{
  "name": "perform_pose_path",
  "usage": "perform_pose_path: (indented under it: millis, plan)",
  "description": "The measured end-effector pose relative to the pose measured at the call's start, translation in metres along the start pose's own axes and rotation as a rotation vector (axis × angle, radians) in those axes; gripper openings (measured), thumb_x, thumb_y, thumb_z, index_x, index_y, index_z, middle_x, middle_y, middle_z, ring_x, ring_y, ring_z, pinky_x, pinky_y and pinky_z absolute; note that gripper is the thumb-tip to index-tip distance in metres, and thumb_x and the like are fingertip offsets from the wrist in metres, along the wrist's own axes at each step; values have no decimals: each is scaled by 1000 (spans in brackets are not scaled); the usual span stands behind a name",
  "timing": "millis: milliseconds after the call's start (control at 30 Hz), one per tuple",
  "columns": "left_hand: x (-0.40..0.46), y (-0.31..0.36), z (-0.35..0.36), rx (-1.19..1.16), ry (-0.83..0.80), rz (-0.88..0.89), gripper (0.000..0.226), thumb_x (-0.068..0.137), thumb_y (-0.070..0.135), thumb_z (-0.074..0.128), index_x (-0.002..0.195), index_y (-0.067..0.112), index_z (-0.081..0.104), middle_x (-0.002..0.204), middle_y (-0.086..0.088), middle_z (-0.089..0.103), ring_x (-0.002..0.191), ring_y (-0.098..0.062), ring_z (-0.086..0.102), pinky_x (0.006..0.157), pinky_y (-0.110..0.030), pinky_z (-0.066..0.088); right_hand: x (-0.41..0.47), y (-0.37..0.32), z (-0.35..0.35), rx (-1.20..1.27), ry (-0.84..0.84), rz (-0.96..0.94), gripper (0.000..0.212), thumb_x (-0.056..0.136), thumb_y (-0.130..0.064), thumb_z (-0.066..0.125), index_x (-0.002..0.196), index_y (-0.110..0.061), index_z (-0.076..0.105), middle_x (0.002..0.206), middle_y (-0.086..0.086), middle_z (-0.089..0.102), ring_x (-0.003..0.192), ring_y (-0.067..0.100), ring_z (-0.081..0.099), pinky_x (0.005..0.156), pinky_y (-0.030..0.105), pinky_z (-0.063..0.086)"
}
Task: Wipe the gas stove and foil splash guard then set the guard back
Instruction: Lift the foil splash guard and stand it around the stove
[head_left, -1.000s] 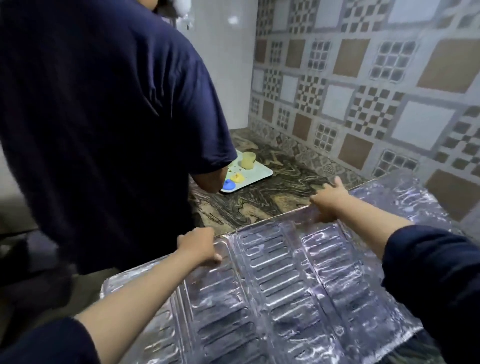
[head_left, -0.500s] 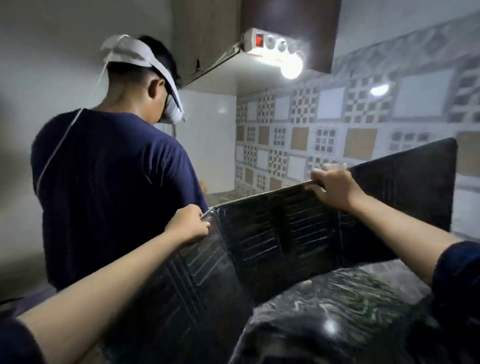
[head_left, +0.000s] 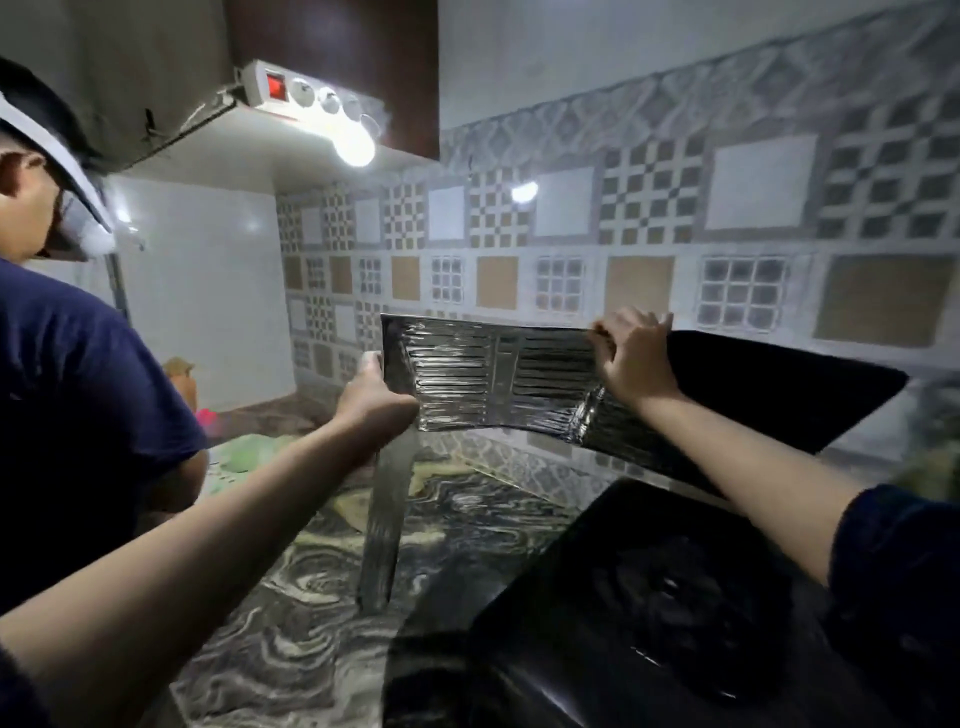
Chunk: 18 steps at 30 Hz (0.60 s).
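Both hands grip the foil guard (head_left: 498, 384) upright above the counter (head_left: 291, 613): left hand (head_left: 374, 400) curled around its 9 o'clock fold, right hand (head_left: 631, 358) pinching the top edge. The stove (head_left: 649, 597) sits at 5 o'clock. No readable writing shows.
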<state>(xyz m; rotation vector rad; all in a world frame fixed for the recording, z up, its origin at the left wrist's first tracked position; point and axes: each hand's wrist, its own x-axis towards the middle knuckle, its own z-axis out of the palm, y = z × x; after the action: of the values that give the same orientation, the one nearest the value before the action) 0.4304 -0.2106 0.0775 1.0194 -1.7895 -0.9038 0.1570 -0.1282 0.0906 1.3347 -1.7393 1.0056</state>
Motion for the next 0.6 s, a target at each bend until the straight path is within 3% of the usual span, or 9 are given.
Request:
perform_pose_path:
  millis: [67,167,333,467,533,600]
  plan:
    - [1,5,25,-58,-32,35,56,63,3,52,117,18,44,97,-7,63,89,-25,62,79,-40,56,-7,19,-7,6,20,25,18,87,-21,60,86,-6,68,92,16,68,93,37,59,101,54,26]
    - [11,10,60,-121,-97,49,53,74,-12,51,122,11,45,97,-6,60,81,-15,57,62,-26,49,-16,42,-11,-19,20,64,12,85,-17,65,82,-5,68,87,14,68,94,36,58,103,60,24]
    - [43,17,115,-164,-219,33,43,75,-17,48,110,8,49,87,-4,59,89,-23,57,68,-28,48,-28,85,-19,-106,33,150,14,87,-18,61,85,-6,68,90,10,67,97,32,55,107,52,17]
    - [68,23,152,-163,-348,59,45,77,-15,45,117,5,48,91,-8,58,91,-26,57,68,-32,49,-34,113,-31,-187,47,187,17,86,-23,58,80,-10,68,84,7,66,90,31,57,97,50,27]
    - [78,27,171,-158,-434,59,43,79,-15,45,116,8,44,88,-6,56,90,-26,56,65,-32,50,-36,128,-37,-252,72,199,19,86,-24,56,78,-12,67,81,5,65,88,30,57,93,43,27]
    - [83,29,185,-139,-509,67,45,79,-13,47,118,10,43,92,-7,56,95,-29,57,75,-40,54,-40,140,-46,-280,68,239,17,87,-21,57,79,-11,67,83,6,65,91,30,56,98,42,23]
